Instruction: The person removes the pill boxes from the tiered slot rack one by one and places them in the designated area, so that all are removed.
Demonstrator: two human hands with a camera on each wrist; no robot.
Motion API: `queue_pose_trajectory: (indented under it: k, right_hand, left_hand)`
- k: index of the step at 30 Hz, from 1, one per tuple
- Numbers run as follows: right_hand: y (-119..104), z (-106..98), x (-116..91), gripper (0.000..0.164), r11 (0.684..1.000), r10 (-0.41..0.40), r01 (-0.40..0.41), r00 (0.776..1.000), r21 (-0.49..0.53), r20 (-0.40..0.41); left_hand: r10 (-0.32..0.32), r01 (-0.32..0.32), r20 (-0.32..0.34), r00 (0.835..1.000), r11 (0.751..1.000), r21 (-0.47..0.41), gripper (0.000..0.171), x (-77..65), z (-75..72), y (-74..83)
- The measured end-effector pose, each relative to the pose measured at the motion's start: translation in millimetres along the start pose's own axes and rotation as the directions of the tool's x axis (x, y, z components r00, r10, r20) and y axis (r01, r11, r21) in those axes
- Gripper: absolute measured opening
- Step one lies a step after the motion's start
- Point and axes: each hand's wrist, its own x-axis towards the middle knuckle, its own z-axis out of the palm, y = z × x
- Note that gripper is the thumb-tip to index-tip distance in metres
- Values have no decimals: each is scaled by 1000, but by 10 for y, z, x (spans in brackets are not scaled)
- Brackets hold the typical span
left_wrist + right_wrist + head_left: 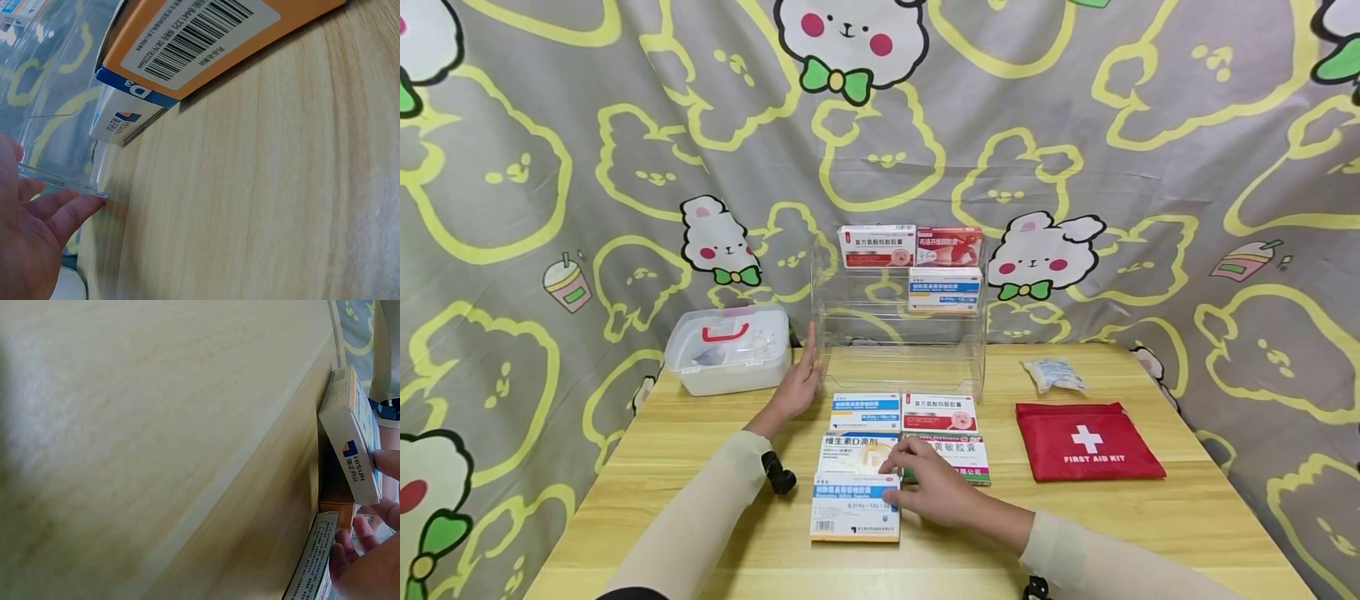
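My left hand [797, 385] touches the left side of a clear display rack [898, 387], its fingers fairly straight along the edge. Thumb and fingers of my right hand [936, 483] pinch the right edge of a white-and-blue medicine box [853, 508], nearest me. That box is tilted in the right wrist view, beside an orange box side [337, 507]. Just behind it lies a vitamin D drops box [850, 450], partly covered. A green-and-white capsule box [958, 462] sits under my right fingers. Farther back are another blue-and-white box [865, 411] and a red-and-white box [938, 412].
On the rack's upper tiers stand a red-and-white box [877, 247], a red box [949, 247] and a blue-and-white box [944, 290]. At left is a clear lidded case [730, 375] with a red handle. A red first aid pouch [1088, 458] and small plastic packet [1054, 375] lie right.
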Motion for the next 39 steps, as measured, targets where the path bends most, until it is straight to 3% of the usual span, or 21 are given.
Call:
queue_pose_trajectory:
  k: [7, 16, 28, 39]
  right_hand:
    - [-1, 5, -8, 22, 1000, -19, 19, 1000, -8, 15]
    - [25, 55, 6, 36, 997, -38, 36, 999, -67, -19]
    - [6, 58, 36, 33, 995, -28, 24, 999, -102, -31]
    - [10, 9, 55, 33, 997, -34, 32, 999, -74, -29]
  left_hand:
    - [1, -1, 0, 1000, 1000, 1, 80, -7, -3, 5]
    - [-3, 3, 1, 1000, 1000, -6, 86, -9, 2, 9]
    - [-8, 8, 3, 1000, 1000, -6, 86, -5, -4, 12]
    - [-13, 13, 9, 1000, 1000, -8, 83, -16, -10, 27]
